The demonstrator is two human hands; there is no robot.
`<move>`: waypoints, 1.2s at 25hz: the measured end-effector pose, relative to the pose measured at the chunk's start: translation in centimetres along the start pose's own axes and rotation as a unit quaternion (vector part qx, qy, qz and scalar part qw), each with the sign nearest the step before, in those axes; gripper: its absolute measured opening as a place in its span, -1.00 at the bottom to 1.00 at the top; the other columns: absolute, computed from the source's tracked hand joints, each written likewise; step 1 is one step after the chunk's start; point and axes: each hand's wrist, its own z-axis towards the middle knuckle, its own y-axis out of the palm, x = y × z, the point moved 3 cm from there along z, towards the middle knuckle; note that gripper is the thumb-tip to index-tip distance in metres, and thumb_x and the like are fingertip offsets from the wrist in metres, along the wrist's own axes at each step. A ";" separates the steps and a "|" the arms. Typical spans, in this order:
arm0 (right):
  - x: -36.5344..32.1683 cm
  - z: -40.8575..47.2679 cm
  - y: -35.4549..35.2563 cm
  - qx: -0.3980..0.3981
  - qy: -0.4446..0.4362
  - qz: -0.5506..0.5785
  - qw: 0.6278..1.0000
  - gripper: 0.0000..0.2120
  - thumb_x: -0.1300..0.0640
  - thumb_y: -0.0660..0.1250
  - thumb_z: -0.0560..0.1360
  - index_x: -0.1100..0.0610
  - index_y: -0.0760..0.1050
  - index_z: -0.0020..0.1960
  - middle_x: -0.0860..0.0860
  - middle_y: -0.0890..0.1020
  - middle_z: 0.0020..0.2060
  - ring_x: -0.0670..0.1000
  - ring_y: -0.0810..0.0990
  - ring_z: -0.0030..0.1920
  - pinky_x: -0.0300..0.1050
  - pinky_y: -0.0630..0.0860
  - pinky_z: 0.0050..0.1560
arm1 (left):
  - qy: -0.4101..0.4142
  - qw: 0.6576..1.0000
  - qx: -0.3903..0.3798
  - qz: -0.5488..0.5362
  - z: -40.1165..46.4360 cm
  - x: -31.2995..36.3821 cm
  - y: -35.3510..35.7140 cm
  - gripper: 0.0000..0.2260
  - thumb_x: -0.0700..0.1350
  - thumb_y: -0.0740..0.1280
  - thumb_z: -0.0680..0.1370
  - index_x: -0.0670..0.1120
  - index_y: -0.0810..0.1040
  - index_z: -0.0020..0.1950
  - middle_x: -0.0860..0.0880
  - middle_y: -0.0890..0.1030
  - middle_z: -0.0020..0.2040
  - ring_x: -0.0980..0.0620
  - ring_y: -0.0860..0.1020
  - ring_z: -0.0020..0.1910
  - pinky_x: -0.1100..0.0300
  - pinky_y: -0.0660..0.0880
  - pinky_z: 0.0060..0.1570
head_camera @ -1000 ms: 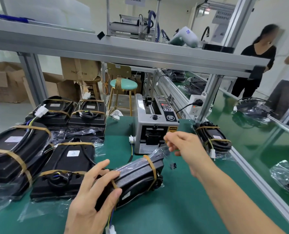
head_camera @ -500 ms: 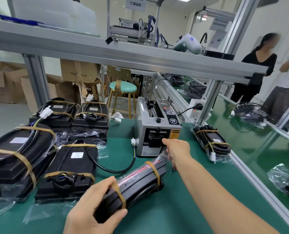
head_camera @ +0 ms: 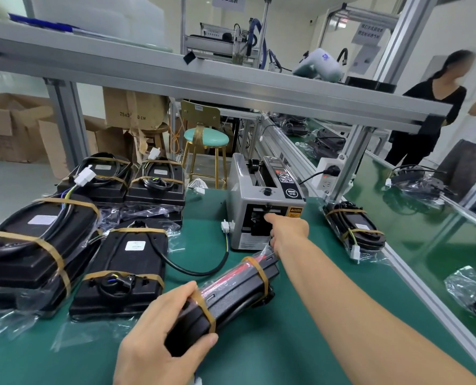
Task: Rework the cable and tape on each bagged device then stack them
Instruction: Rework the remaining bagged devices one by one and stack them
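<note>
My left hand [head_camera: 159, 337] grips the near end of a black bagged device [head_camera: 231, 295] that stands on edge on the green mat, with brown tape bands around it. Its black cable [head_camera: 197, 269] trails left and back to a white plug [head_camera: 227, 226]. My right hand [head_camera: 286, 232] reaches to the outlet slot of the grey tape dispenser [head_camera: 261, 195], its fingertips at the opening. I cannot make out a tape piece between the fingers. A flat taped device [head_camera: 125, 268] lies left of the held one.
Several taped bagged devices [head_camera: 36, 240] are stacked at left and behind. One more bagged device [head_camera: 353, 232] lies at right by the aluminium post [head_camera: 350, 162]. A rail edges the mat on the right. Two people stand at far right.
My right hand has moved forward from above the held device to the dispenser's outlet. The left hand slid to the device's near end and tipped it more on edge.
</note>
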 end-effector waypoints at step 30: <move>4.9 -15.8 -7.5 -0.287 -0.518 -0.212 0.778 -0.91 0.01 0.08 0.58 -0.12 0.30 -0.10 -0.20 0.59 0.04 -0.12 0.49 0.25 -0.04 -0.14 0.43 | -0.102 0.991 0.041 -0.074 -0.6 3.2 2.1 -0.69 -0.15 0.11 0.43 0.09 0.44 0.12 0.06 0.56 0.01 0.03 0.52 -0.02 0.16 0.45 0.01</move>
